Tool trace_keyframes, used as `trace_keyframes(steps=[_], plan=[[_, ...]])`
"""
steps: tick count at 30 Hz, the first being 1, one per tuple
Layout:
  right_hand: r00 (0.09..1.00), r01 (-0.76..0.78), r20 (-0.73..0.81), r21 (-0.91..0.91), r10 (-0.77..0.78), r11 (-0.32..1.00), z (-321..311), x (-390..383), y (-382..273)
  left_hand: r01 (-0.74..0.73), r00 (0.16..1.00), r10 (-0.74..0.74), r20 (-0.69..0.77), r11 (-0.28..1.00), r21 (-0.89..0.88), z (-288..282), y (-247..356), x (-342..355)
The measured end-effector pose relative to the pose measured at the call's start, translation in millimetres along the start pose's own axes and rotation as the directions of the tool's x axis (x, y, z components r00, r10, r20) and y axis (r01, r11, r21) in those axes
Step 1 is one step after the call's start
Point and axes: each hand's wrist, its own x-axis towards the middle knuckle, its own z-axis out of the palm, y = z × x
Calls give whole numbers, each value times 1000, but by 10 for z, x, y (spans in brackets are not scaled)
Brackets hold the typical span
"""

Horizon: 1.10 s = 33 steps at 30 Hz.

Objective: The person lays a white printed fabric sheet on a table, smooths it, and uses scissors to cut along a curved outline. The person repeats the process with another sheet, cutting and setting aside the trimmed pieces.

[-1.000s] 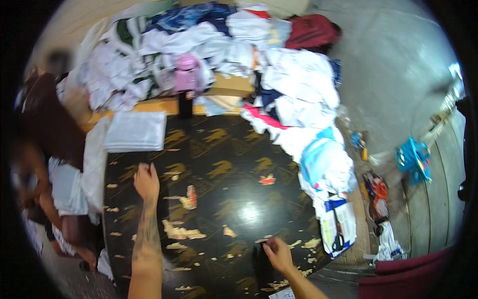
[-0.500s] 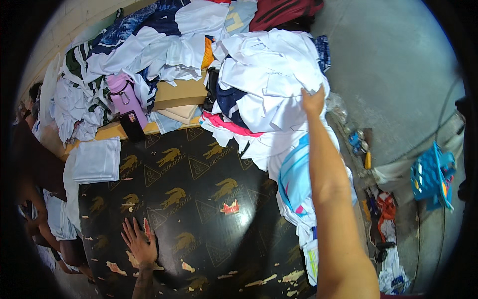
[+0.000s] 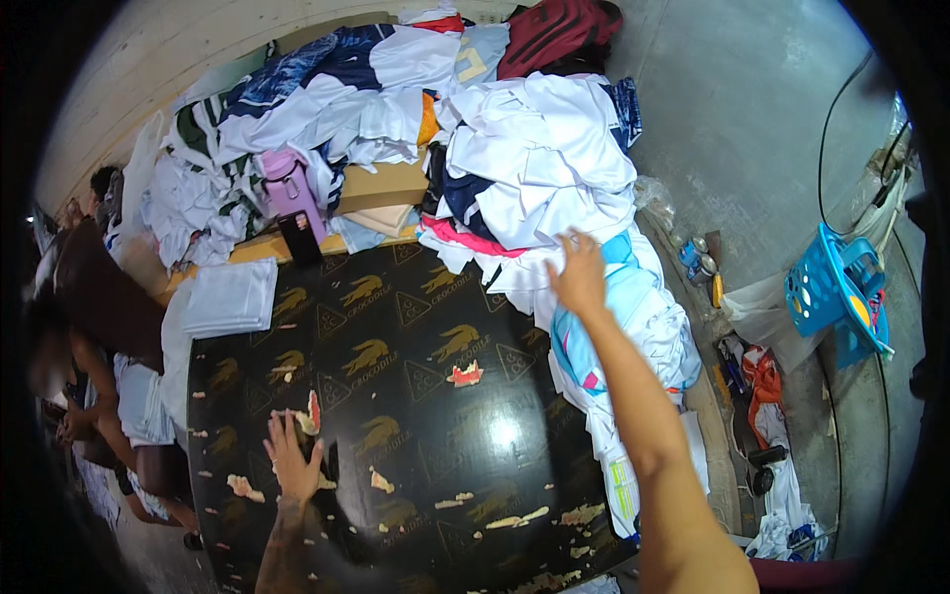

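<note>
My left hand (image 3: 294,457) rests palm down with fingers spread on the chipped black board (image 3: 396,436), holding nothing. At the board's right edge, my right hand (image 3: 579,272) is open, fingers apart, over white and light-blue garments (image 3: 633,337); whether its fingertips touch them is unclear. Just above it lies a large pile of white fabric pieces (image 3: 539,148), with pink and navy cloth showing along its lower edge. A neat folded white stack (image 3: 233,295) sits on the board's upper left.
A lilac bottle (image 3: 287,173), dark phone (image 3: 299,238) and cardboard box (image 3: 381,188) stand along the back, below mixed garments (image 3: 327,109). A blue basket (image 3: 821,287) hangs at right. Another person (image 3: 84,386) is at far left; tools (image 3: 698,262) lie right of the pile.
My right hand has drawn back from the white pile's right side, down and leftward. My left hand, loosely curled a second ago, now lies spread on the board. The view has shifted.
</note>
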Motion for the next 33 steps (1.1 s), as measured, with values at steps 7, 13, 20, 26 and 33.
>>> trace_keyframes(steps=[7, 13, 20, 26, 33], plan=[[926, -161, 316, -170, 208, 972, 59, 577, 617, 436, 899, -401, -176, 789, 433, -1137, -954, -2942], [821, -263, 441, -270, 362, 926, 570, 1424, 960, 622, 783, -586, -209, 749, 227, -1819, -557, -4560], [931, 56, 315, 378, -185, 924, 78, 686, -355, 787, 615, -779, 124, 617, -31, -1441, 473, -3069], [303, -533, 569, 766, -764, 359, -1978, -2348, -2251, -170, 892, 351, 284, 844, -510, -853, 1301, -2004], [549, -42, 699, 571, -459, 820, -3457, -2351, -2553, 71, 822, 348, 451, 723, -687, -2387, 1288, -1859]])
